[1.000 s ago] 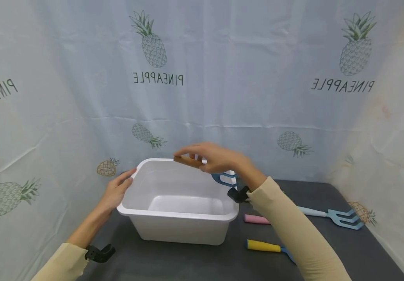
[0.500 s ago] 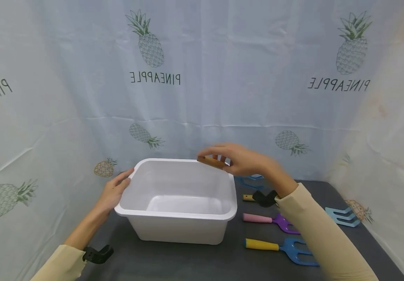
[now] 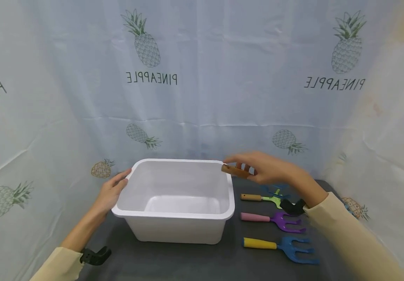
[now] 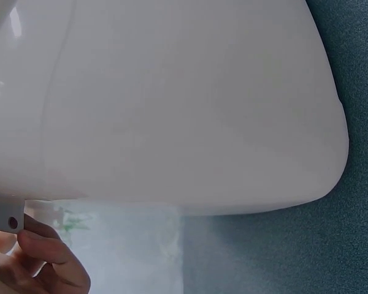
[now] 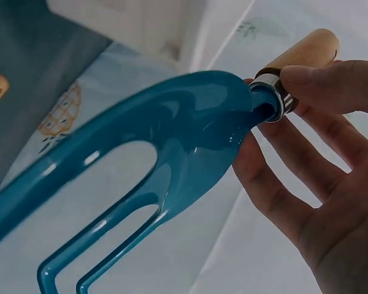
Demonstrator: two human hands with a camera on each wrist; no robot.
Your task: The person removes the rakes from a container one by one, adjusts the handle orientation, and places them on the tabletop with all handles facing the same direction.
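Note:
A white plastic basin stands on the dark table. At its left rim my left hand grips the edge; the left wrist view shows thumb and fingers pinching the rim, beside the basin wall. My right hand is raised at the basin's back right corner and holds a garden hand fork by its wooden handle. The fork has a glossy blue head with bent tines and a metal collar. In the head view, the forearm and hand partly cover its head.
Right of the basin lie a green hand fork with wooden handle, a purple one with pink handle and a blue one with yellow handle. Patterned fabric closes off the back and sides.
My right hand has carried the blue fork rightward from over the basin to its back right corner, uncovering forks on the table. The left hand keeps its hold on the rim.

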